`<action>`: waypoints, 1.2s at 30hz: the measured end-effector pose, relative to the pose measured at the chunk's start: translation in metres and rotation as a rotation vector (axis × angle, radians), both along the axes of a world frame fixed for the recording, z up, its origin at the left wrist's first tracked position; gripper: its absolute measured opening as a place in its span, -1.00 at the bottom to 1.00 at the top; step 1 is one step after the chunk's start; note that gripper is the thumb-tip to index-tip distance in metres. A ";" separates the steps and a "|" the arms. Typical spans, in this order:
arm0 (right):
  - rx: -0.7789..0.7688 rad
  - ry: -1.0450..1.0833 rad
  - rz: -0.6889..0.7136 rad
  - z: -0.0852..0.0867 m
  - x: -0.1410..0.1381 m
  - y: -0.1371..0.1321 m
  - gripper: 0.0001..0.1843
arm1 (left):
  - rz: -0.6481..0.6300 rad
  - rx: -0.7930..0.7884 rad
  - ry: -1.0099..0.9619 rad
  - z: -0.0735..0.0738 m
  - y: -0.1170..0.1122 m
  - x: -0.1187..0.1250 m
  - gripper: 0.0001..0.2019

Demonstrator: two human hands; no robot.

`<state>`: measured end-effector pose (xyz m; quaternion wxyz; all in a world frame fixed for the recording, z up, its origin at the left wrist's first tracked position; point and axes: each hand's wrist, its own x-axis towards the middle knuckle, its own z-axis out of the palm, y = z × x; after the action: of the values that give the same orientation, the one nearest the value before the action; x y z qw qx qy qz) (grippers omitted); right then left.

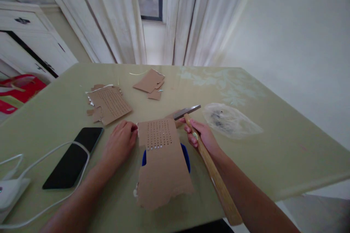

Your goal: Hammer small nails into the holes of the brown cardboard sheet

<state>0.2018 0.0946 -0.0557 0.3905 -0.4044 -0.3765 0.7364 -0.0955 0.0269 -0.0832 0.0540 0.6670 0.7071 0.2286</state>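
Observation:
A torn piece of brown cardboard (164, 174) with rows of small holes lies in front of me, with a line of shiny nail heads (154, 147) below the holes. Beneath it, a blue object (185, 157) shows at both sides; the rest is hidden. My left hand (123, 139) has its fingers curled together at the cardboard's upper left edge, seeming to pinch it. In my right hand (203, 136) is a hammer (209, 162), gripped by its wooden handle close to the head. The metal head is above the cardboard's upper right corner.
More perforated cardboard (109, 103) lies at the left, with smaller scraps (150, 81) farther back. A clear plastic bag (231, 122) with dark contents is at the right. A black phone (73, 158), a white cable (86, 162) and a power strip (12, 196) occupy the table's left side.

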 end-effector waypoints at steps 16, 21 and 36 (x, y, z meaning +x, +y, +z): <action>0.156 -0.183 0.073 -0.004 -0.020 -0.034 -0.51 | -0.140 0.341 -0.638 0.054 -0.035 0.031 -0.96; 0.166 -0.221 0.095 -0.006 -0.020 -0.034 -0.50 | -0.362 0.232 -0.591 0.060 -0.039 0.035 -0.95; 0.161 -0.219 0.124 -0.007 -0.022 -0.034 -0.55 | -0.381 0.214 -0.496 0.068 -0.035 0.047 -0.93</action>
<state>0.1802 0.0611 -0.0626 0.3320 -0.4256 -0.4988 0.6781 -0.0489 -0.0076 -0.0152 0.1961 0.7132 0.5067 0.4428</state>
